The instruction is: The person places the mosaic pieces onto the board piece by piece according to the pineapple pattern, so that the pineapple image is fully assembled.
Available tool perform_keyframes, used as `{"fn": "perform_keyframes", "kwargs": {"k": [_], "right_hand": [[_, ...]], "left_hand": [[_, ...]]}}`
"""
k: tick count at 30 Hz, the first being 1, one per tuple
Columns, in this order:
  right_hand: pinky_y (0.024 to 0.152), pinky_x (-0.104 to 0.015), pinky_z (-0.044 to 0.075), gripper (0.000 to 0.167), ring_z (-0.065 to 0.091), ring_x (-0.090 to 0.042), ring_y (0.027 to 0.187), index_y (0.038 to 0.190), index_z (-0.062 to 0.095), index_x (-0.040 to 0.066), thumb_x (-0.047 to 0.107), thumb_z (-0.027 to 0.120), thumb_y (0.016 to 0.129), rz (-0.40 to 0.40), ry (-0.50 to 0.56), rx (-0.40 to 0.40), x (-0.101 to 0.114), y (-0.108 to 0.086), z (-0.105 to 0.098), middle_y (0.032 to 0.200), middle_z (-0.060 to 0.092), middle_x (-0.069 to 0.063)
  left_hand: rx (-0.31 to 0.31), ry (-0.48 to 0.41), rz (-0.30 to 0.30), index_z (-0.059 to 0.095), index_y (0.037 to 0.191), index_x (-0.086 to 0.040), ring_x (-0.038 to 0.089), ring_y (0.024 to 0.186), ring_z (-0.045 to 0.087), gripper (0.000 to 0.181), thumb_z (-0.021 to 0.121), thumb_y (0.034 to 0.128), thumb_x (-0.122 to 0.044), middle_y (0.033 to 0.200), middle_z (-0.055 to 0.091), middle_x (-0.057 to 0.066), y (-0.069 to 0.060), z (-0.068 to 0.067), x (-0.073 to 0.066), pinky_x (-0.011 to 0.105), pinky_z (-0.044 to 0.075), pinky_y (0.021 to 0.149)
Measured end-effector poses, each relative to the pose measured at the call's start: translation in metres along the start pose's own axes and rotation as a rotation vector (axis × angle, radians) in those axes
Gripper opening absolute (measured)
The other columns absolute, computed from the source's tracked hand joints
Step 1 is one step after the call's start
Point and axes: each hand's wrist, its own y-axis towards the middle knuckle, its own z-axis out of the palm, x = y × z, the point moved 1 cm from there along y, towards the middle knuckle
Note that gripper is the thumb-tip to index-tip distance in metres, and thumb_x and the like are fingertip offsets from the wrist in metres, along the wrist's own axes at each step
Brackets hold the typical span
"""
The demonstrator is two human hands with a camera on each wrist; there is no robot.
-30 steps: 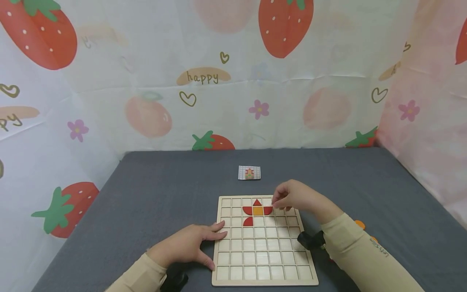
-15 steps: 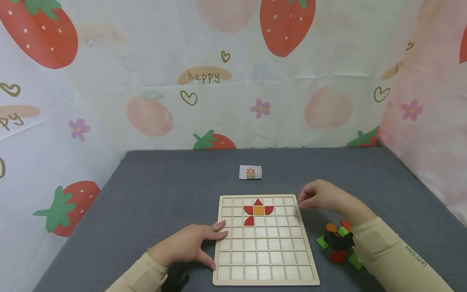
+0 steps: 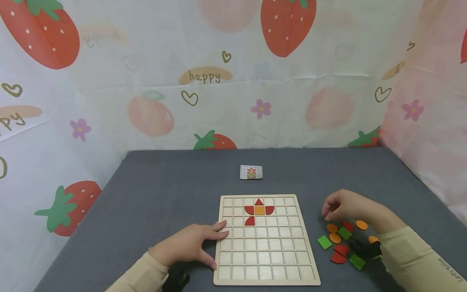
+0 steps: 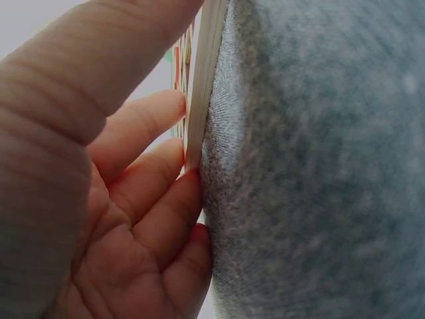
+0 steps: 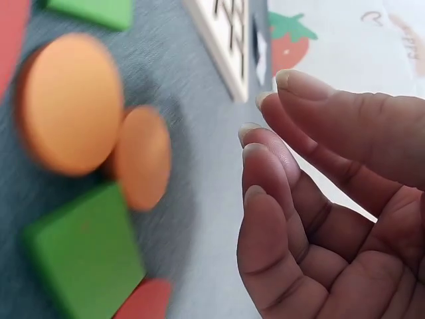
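A pale backdrop (image 3: 157, 52) printed with strawberries, flowers and hearts stands behind a counter (image 3: 175, 190) covered in dark grey fabric. On the near part of the counter lies the square wooden board (image 3: 262, 245), cream-coloured, its face ruled into seven rows of seven cells inside a plain rim. The head view shows that whole face; the left wrist view alone shows its thin, pale side edge against the weave. At the board's left side, the left hand (image 3: 191, 241) is spread, thumb and fingers touching the edge. The right hand (image 3: 352, 205) is off to the right of the board, above the counter, its fingers loosely bent; the right wrist view shows the thumb tip close to the index tip and nothing held, which the head view leaves unclear. Beyond the board lies a small white card (image 3: 251, 172) with a gridded, coloured picture. Near the right hand, green squares (image 3: 324, 242), orange discs (image 3: 335, 238) and red pieces (image 3: 338, 257) lie scattered; the right wrist view brings out their thickness. In the board's far rows sit a yellow-orange square (image 3: 259, 210), three round-edged red pieces (image 3: 270, 210) and a red triangle (image 3: 259, 202).
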Motion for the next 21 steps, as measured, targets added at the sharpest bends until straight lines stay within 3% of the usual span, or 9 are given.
{"fn": "perform_keyframes", "kwargs": {"k": [11,21], "right_hand": [[0.057,-0.031,0.046,0.013,0.052,-0.018,0.065,0.087,0.063,0.000,0.005,0.069,0.077,0.008,0.052,0.081,-0.013,-0.004,0.004,0.075,0.059,-0.006],[0.052,-0.027,0.040,0.016,0.046,-0.015,0.060,0.082,0.059,0.004,0.004,0.073,0.073,0.042,-0.054,0.126,-0.013,-0.001,0.006,0.072,0.054,-0.003]], "left_hand": [[-0.002,-0.002,0.000,0.046,0.135,-0.020,0.016,0.128,0.038,0.085,0.074,0.0615,-0.052,0.145,0.033,-0.001,0.000,0.002,0.001,0.035,0.035,0.101],[0.001,-0.011,-0.002,0.045,0.135,-0.020,0.017,0.129,0.037,0.085,0.074,0.0619,-0.050,0.146,0.033,-0.001,0.000,0.000,-0.001,0.035,0.035,0.101]]}}
